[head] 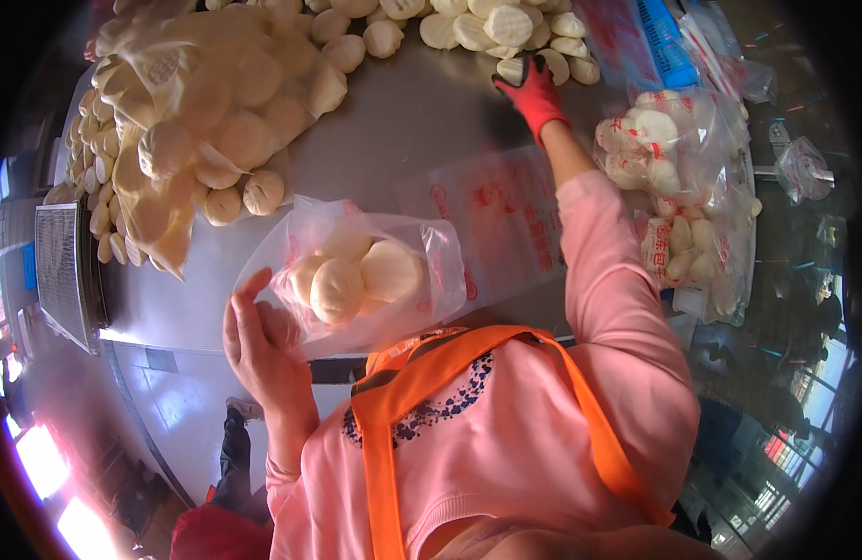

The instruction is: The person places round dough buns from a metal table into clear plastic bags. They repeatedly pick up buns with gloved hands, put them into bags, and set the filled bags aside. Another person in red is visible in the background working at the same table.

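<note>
My bare left hand (263, 336) holds the near left edge of a clear plastic bag (441, 259), its fingers partly seen through the film. Several pale steamed buns (338, 290) lie inside this bag, close to my apron. My right hand (532, 94), in a red glove with black fingertips, reaches far out over the metal table (403, 126). Its thumb and fingers spread around a bun (510, 71) at the near edge of a bun pile (494, 28). Whether they grip that bun cannot be made out.
Flat printed plastic bags (501, 224) lie under my right forearm. Filled bags of buns (655, 140) line the table's right side. A large plastic sheet (214, 91) covers buns at left, with loose buns (99, 154) beyond. Another person's leg (235, 448) shows at lower left.
</note>
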Demonstrator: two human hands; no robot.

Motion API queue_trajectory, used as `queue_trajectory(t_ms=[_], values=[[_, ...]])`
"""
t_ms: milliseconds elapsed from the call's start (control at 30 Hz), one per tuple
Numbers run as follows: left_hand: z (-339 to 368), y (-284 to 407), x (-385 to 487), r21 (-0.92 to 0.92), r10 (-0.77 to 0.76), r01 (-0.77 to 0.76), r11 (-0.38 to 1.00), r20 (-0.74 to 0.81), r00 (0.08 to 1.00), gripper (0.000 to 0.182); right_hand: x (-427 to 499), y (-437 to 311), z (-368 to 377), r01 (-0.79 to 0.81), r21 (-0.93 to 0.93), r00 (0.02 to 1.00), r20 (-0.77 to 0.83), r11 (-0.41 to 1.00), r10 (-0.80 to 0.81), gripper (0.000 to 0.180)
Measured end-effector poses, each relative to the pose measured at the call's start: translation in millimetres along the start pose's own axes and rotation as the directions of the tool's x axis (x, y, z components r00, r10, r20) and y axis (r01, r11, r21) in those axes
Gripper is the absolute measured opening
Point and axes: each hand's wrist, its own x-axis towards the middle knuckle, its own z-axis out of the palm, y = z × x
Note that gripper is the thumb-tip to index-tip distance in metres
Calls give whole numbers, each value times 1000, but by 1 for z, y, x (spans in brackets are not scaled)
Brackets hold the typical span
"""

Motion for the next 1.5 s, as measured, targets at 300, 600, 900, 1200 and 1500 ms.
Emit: queue_trajectory(t_ms=[300,600,900,1200,1500], values=[[6,-1,0,43,-12,12,999,-9,1000,34,-18,9,-7,-215,763,976,155,610,151,59],[6,-5,5,91,-14,3,996,119,993,34,-116,-143,-229,64,994,483,50,92,-874,79],[-14,-5,-1,20,18,-18,1000,1,1000,32,-42,-18,-31,121,265,964,197,957,-177,90],[-12,-8,1,74,-60,63,995,-43,997,34,-106,-4,-24,319,112,947,-7,941,-320,81],[-5,-10,8,-9,-5,6,1000,121,993,31,-108,-56,-112,-255,964,926,220,-79,-307,46]])
